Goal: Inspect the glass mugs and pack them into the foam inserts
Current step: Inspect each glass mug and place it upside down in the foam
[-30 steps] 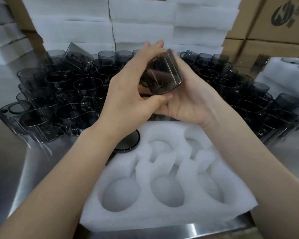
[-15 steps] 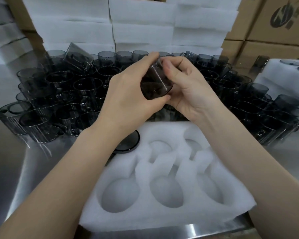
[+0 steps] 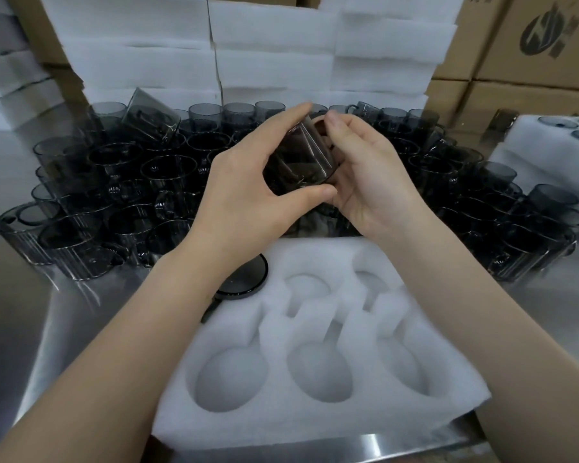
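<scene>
Two hands work one smoky glass mug [image 3: 298, 162], raised beyond the foam insert [image 3: 278, 424]. Left hand [image 3: 244, 198] wraps its body and right hand [image 3: 378, 182] grips the handle side. It's rolled round since a second ago, so I'd say inspection continues; every visible pocket is unfilled.

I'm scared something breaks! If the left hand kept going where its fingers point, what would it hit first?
Probably the fingertips of the right hand, just beyond the grey glass mug that the left hand holds; depth is unclear.
</scene>
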